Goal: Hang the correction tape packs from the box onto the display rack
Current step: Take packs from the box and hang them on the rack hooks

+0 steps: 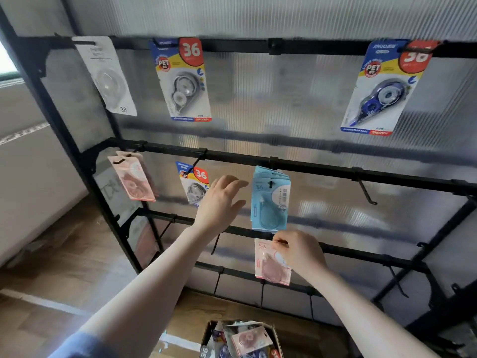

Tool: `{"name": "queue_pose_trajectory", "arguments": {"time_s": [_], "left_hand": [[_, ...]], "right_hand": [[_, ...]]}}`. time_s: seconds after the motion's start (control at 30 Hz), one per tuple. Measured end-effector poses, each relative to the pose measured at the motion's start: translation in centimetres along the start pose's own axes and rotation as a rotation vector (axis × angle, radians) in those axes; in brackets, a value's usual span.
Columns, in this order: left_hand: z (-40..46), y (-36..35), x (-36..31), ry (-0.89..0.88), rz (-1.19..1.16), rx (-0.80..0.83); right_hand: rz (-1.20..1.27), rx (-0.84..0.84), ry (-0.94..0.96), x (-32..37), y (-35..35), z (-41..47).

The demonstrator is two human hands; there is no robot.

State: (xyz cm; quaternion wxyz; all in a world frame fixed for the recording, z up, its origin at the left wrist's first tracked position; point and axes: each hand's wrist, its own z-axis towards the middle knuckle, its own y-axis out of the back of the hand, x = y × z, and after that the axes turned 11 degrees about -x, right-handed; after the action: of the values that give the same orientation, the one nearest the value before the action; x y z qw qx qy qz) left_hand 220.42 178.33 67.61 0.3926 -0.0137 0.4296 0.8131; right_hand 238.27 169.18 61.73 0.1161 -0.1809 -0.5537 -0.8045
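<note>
My right hand (298,254) pinches the top of a pink correction tape pack (269,270) in front of the third bar of the black display rack (232,158). My left hand (222,202) is raised with fingers spread and relaxed, holding nothing, between a blue-yellow pack (194,180) and a bunch of light blue packs (270,200) hanging on the second bar. The cardboard box (241,339) with several mixed packs sits on the floor below, between my arms.
On the top bar hang a white pack (108,76) and two blue-yellow packs (184,78) (384,86). Pink packs (133,177) hang at the left of the second bar. Bare hooks (366,189) stick out at the right. The floor is wooden.
</note>
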Motion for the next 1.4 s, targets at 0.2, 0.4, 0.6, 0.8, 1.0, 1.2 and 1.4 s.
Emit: {"name": "queue_pose_trajectory", "arguments": {"time_s": [0.2,0.4,0.6,0.8,1.0,1.2,1.4], "left_hand": [[-2.3,3.3,4.3,-0.011,0.029,0.001],[-4.9,7.7,12.8,-0.03,0.065,0.036],[-6.8,13.6,22.0,0.057,0.084,0.059],[-7.0,17.9,28.1,0.114,0.093,0.036],[-7.1,18.4,31.2,0.173,0.13,0.016],[-6.5,17.6,32.6,0.192,0.134,0.057],[-5.9,16.3,33.2,0.181,0.122,0.056]], "right_hand": [[0.068,-0.026,-0.031,5.1,-1.5,0.5],[0.049,-0.063,-0.055,12.8,-5.7,1.7],[0.073,-0.125,-0.037,21.5,-9.9,4.1],[0.101,-0.18,0.024,28.4,-12.2,7.5],[0.121,-0.256,0.12,32.0,-13.2,11.9],[0.144,-0.316,0.17,33.8,-13.2,15.6],[0.146,-0.355,0.219,34.3,-13.7,17.9]]}}
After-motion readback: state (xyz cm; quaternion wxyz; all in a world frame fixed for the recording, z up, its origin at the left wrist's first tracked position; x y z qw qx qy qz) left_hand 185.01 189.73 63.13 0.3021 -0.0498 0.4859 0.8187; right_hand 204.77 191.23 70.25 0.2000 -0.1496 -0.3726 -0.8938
